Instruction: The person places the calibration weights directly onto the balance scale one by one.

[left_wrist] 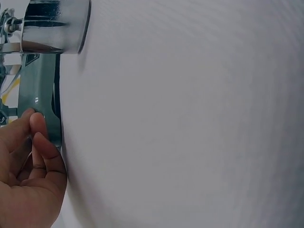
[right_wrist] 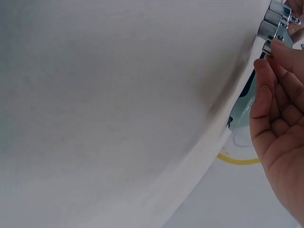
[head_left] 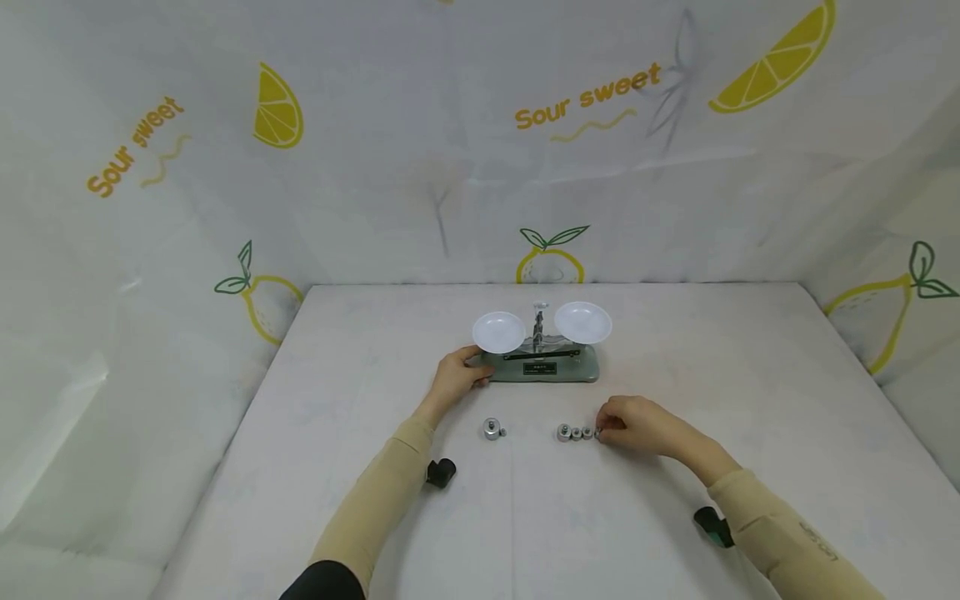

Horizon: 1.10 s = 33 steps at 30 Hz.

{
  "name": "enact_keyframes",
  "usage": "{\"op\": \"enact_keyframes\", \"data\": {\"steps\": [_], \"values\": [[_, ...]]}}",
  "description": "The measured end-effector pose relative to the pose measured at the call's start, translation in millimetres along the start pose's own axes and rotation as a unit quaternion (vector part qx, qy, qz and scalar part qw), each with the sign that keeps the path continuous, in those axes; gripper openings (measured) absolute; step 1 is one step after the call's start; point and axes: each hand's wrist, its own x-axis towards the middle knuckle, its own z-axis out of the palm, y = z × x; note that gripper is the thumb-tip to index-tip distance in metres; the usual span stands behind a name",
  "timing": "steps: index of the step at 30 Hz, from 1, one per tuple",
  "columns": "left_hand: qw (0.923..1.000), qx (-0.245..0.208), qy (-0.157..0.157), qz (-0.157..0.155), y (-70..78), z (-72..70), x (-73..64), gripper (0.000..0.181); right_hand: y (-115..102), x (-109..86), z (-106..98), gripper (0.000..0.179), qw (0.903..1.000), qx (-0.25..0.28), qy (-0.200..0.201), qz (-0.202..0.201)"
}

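A balance scale (head_left: 577, 372) with a grey-green base stands toward the back of the table, its left pan (head_left: 499, 332) lower than its right pan (head_left: 583, 322). My left hand (head_left: 453, 377) grips the left end of the base; in the left wrist view its curled fingers (left_wrist: 40, 124) lie against the green metal. In front of the scale, my right hand (head_left: 636, 423) pinches a small metal weight (right_wrist: 267, 49) between thumb and fingertips. That weight is at the right end of a row of metal weights (head_left: 564, 432) decreasing in size.
To the left of the row, a larger metal weight (head_left: 491, 428) stands beside a tiny one (head_left: 503, 432). The white-covered table (head_left: 360, 358) is backed by a lemon-print sheet (head_left: 375, 200). Black wrist cameras (head_left: 441, 473) stick out beside both forearms.
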Motion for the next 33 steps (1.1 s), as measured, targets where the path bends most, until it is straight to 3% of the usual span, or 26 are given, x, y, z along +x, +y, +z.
{"op": "enact_keyframes", "data": {"steps": [9,17,25,33], "values": [[1.0,0.004,-0.003,0.002,0.6,1.1,1.3,0.047,-8,-1.4,-9,0.006,0.9997,-0.001,0.023,-0.005],[1.0,0.001,-0.001,0.008,-0.2,2.0,0.8,0.046,-23,-2.0,-30,0.007,0.9986,-0.002,0.052,0.004],[0.9999,-0.006,-0.002,0.016,-1.5,1.4,0.2,0.05,-28,-0.9,-56,0.01,0.9928,-0.024,0.118,-0.007],[0.9996,0.012,0.0,0.024,-1.1,1.2,0.8,0.048,-28,12.6,-80,0.01,0.9873,-0.034,0.153,0.022]]}}
